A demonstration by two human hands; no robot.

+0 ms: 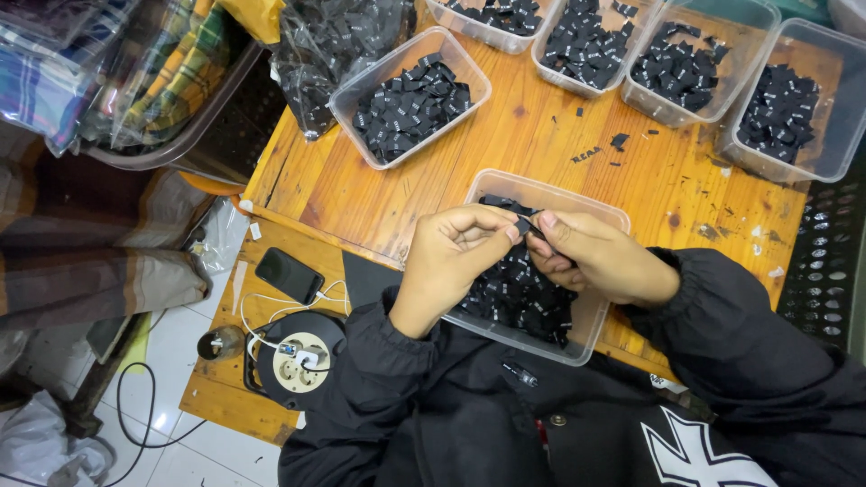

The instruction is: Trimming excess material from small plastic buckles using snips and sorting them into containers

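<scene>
Black label [526,225], small woven tag: pinched between left hand [448,255] and right hand [591,259], both grips closed on it, above clear tub [591,326] of labels at bench [541,135] near edge, keeping stock within reach.

Matt black woven cloth labels [523,293] in a clear glossy plastic tub [591,325] on scuffed, varnished orange wood table [559,135].

A small black fabric label [526,225] is pinched between the fingertips of both hands, held just above a clear plastic tub [591,326]. The tub sits at the near edge of the wooden table, tilted slightly, and is partly filled with a loose heap of similar black labels [514,293] bearing small white marks.
</scene>
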